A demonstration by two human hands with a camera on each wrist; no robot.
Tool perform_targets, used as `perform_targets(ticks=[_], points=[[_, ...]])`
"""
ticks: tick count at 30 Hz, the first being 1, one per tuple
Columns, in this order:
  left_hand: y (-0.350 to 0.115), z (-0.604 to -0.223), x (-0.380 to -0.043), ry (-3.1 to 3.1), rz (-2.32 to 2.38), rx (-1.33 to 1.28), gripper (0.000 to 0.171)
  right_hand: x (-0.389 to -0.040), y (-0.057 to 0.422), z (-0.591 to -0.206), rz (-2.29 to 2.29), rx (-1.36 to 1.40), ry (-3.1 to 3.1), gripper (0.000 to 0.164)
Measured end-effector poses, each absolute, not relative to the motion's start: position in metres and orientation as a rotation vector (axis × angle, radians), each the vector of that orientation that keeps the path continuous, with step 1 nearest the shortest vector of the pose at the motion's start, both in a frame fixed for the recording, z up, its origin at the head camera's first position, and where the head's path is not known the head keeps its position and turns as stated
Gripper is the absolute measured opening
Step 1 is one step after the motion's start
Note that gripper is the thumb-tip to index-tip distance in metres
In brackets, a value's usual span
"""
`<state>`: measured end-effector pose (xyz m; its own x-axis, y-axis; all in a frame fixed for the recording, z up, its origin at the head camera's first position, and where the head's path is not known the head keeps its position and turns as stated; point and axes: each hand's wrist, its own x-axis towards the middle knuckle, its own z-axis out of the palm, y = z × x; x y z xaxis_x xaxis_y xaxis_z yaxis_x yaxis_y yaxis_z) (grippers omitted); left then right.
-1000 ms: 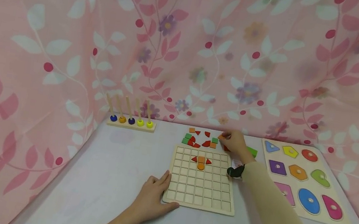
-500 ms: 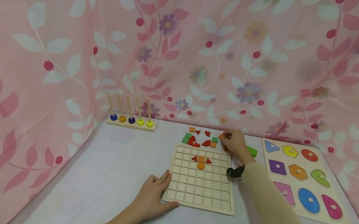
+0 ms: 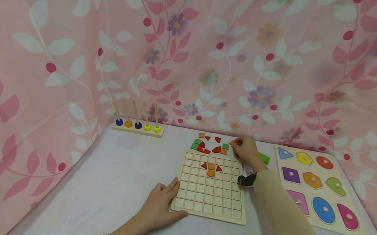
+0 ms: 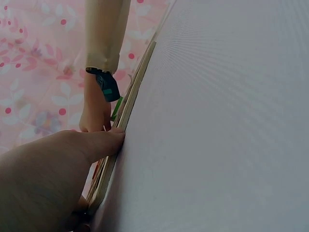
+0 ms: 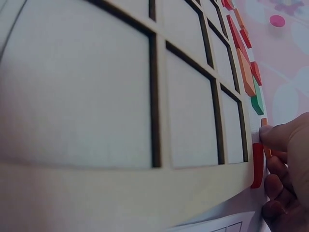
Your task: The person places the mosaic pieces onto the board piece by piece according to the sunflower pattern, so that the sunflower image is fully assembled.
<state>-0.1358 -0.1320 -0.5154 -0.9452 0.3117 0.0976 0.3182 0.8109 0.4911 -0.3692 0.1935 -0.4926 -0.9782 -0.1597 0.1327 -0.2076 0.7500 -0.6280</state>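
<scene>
A wooden grid board [image 3: 205, 198] lies on the white table. My left hand [image 3: 159, 206] rests at its near left corner, the thumb along the front edge and fingers against the left side. On the board sit an orange square [image 3: 211, 166], an orange round piece [image 3: 211, 173] and two red triangles, one each side of the square. Beyond the far right corner, my right hand [image 3: 247, 150] pinches an orange tile [image 5: 264, 122] between thumb and fingers; its full shape is hidden. A red piece [image 5: 258, 166] lies beside that hand.
Loose red, green and orange tiles [image 3: 217, 150] lie behind the board. A green block [image 3: 264, 158] is right of my right hand. Farther right lies a knobbed shape puzzle [image 3: 298, 188]; a peg stand [image 3: 137, 130] with coloured beads stands back left. A printed sheet [image 5: 231, 224] lies beside the board.
</scene>
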Motion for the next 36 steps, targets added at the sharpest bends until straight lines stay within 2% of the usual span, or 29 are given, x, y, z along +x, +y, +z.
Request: perform_targets(ticks=[14, 22, 30, 36], points=[[-0.134, -0.514, -0.136, -2.989, -0.837, -0.509, 0.105, -0.363, 0.191, -0.486, 1.057, 0.397, -2.883, 0.035], [-0.133, -0.517, -0.137, -2.986, -0.826, -0.514, 0.105, -0.323, 0.169, -0.468, 1.100, 0.482, -2.812, 0.032], [-0.132, -0.516, -0.137, -3.001, -0.802, -0.508, 0.105, -0.277, 0.151, -0.481, 1.181, 0.544, -2.716, 0.026], [-0.132, -0.516, -0.138, -3.008, -0.808, -0.505, 0.105, -0.258, 0.146, -0.490, 1.216, 0.604, -2.650, 0.020]])
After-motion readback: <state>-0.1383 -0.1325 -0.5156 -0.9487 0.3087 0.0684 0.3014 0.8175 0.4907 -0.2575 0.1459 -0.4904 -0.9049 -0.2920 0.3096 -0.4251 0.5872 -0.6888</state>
